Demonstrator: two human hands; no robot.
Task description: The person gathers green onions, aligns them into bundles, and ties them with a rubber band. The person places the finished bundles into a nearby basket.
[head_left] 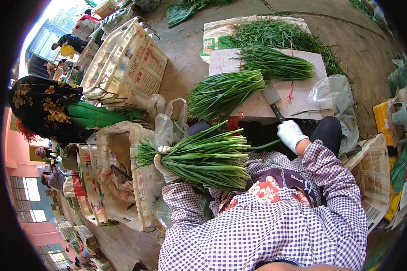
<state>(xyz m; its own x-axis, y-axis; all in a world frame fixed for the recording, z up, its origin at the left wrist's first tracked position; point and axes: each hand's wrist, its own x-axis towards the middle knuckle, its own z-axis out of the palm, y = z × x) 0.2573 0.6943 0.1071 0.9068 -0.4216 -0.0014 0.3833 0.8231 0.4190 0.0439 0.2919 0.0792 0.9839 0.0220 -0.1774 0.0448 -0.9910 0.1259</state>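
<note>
My left hand (164, 166), in a white glove, grips a bunch of long green leaves, likely garlic chives (210, 157), near its thin tips; the pale cut ends fan out to the right above my lap. My right hand (291, 134), also gloved, holds the black handle of a cleaver-like knife (271, 96), whose broad blade rests on the pale board (257, 105). Two more bunches lie on the board: one (227, 93) at its left side, overhanging the edge, and another (276, 64) farther back. Red ties (290, 95) run across the board beside them.
Behind the board, loose greens (274, 32) lie on a woven sack (220, 28). White plastic crates (129, 61) stand at left, with an open one (139, 179) nearer me. Clear plastic bags (335, 98) hang at the board's right. A person in dark floral clothing (47, 108) is at far left.
</note>
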